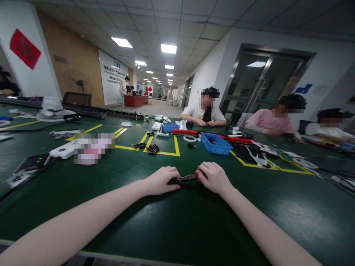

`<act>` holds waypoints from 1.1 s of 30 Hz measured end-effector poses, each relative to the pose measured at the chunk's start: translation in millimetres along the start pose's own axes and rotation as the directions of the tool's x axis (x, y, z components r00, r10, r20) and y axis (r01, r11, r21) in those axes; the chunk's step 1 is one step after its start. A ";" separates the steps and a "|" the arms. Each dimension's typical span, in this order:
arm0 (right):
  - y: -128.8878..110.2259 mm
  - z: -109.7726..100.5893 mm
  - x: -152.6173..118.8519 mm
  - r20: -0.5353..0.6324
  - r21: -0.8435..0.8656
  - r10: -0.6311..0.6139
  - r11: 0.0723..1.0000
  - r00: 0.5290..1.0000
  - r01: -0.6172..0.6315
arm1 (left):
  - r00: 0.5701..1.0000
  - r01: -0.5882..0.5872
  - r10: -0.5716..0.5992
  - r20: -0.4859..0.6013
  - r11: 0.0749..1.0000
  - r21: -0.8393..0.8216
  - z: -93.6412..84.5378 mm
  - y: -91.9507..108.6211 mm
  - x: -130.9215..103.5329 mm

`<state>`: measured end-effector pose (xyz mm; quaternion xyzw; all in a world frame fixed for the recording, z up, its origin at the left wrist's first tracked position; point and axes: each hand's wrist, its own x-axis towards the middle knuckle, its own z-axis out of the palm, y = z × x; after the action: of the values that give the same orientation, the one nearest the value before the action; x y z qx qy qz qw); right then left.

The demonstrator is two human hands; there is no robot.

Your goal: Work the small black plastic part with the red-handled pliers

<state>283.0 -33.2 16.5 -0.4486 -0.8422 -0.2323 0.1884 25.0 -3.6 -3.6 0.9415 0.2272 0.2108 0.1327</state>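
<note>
My right hand (215, 177) is closed around the red handles of a pair of pliers (189, 177), whose metal jaws point left. Those jaws reach a small black part (174, 181) that the fingers of my left hand (162, 180) are wrapped round. Most of the black part is hidden by my fingers, so its kind does not show. Both hands are low over the green table, near its middle. Whether the jaws are clamped on the part or only touch it, I cannot tell.
Beyond my hands, a blue bin (216, 144), a roll of white tape (189, 138) and black pieces (153, 148) lie on the green table (124, 225). A power bank (63, 148) and cables are at left. Several people sit across the table.
</note>
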 end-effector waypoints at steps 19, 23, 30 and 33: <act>0.5 -0.5 0.7 0.042 0.005 0.020 1.000 0.999 -0.020 | 1.000 0.001 -0.001 -0.001 1.000 -0.029 0.3 -0.2 -0.8; 1.5 -0.2 -0.1 0.026 0.004 0.026 1.000 0.999 -0.026 | 1.000 -0.004 0.004 0.000 0.999 -0.034 0.3 -0.2 -0.7; -3.1 0.7 0.2 0.010 0.031 0.012 0.999 1.000 -0.013 | 1.000 -0.008 0.008 -0.001 0.999 -0.033 0.2 -0.7 -0.3; -4.5 0.7 0.5 0.031 0.025 0.002 1.000 1.000 -0.002 | 1.000 -0.012 0.012 0.003 1.000 -0.027 -0.4 -0.5 -0.3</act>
<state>278.9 -34.7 15.2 -0.4506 -0.8474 -0.2144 0.1812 24.4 -3.3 -3.5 0.9413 0.2183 0.2132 0.1446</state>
